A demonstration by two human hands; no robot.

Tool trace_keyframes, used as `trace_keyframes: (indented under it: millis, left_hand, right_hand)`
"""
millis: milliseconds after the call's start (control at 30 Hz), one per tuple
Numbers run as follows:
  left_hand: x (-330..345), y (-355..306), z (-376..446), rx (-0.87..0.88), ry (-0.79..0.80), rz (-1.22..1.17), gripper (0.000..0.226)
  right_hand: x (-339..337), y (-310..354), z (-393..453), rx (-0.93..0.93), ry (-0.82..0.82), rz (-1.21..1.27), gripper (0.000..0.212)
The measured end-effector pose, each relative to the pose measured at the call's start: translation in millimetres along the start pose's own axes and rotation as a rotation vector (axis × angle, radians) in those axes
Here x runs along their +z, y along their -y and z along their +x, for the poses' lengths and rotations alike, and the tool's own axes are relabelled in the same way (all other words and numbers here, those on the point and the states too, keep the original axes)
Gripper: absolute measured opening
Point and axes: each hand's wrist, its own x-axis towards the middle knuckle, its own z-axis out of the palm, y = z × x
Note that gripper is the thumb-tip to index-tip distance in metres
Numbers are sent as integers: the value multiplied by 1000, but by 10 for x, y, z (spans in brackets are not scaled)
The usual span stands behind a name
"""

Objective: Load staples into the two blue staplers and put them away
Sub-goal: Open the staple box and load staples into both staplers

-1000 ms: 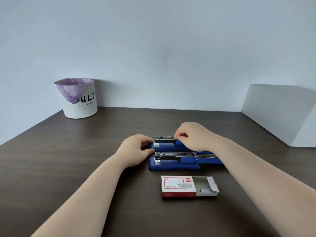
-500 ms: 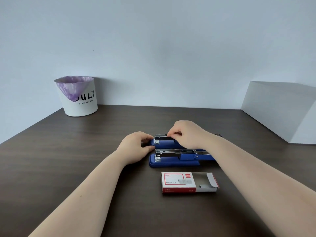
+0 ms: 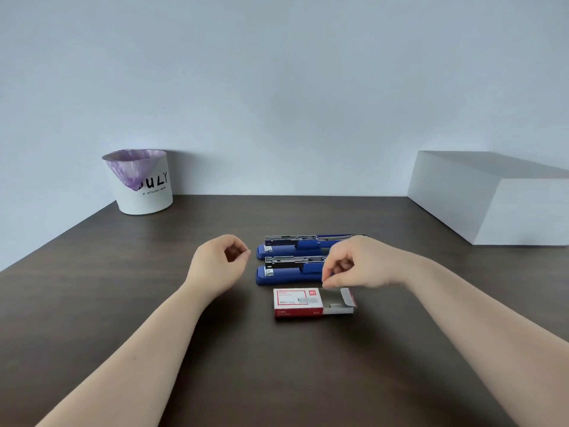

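Observation:
Two blue staplers lie side by side on the dark table, the far stapler (image 3: 286, 248) and the near stapler (image 3: 286, 275), both with their metal magazines exposed on top. A red and white staple box (image 3: 298, 302) sits just in front of them, its tray (image 3: 338, 307) slid out to the right. My left hand (image 3: 217, 264) hovers left of the staplers, loosely curled and holding nothing. My right hand (image 3: 358, 266) is over the near stapler's right half. Its blurred fingertips point down at the open tray, with nothing seen between them.
A white bin (image 3: 144, 192) with a purple liner stands at the back left by the wall. A large white box (image 3: 480, 198) occupies the back right. The dark wooden table (image 3: 123, 272) stretches bare to the left and in front.
Both hands have let go of the far stapler. My left hand drew back to the left. My right hand came toward me, down to the staple box's open tray.

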Motion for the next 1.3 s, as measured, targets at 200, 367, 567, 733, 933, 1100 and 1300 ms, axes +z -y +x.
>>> trace_keyframes:
  millis: [200,367,567,733,933,1100,1300]
  left_hand:
    - [-94,-21,-294,38,241,-87,15]
    - [-87,-112,-362,98,413,-86,17]
    - [-83,-148,-355,151,550,-27,54]
    - [-73,-146,-368,181,542,-19,53]
    - [-49,-137,-386,202,508,-16,31]
    - [-36,-123,-382,226,508,-3,48]
    - [-7,-110,-372,246,486,8,43]
  right_hand:
    - [-21,37,-174,40,153,-121,9]
    - [39,109,-162,55,182,-127,16]
    - [39,138,-136,68,186,-130,19]
    - [-21,150,-117,50,194,-176,22]
    - [-22,136,-126,48,210,-197,18]
    - [48,122,-106,72,227,-227,15]
    - [126,76,-73,40,134,-235,5]
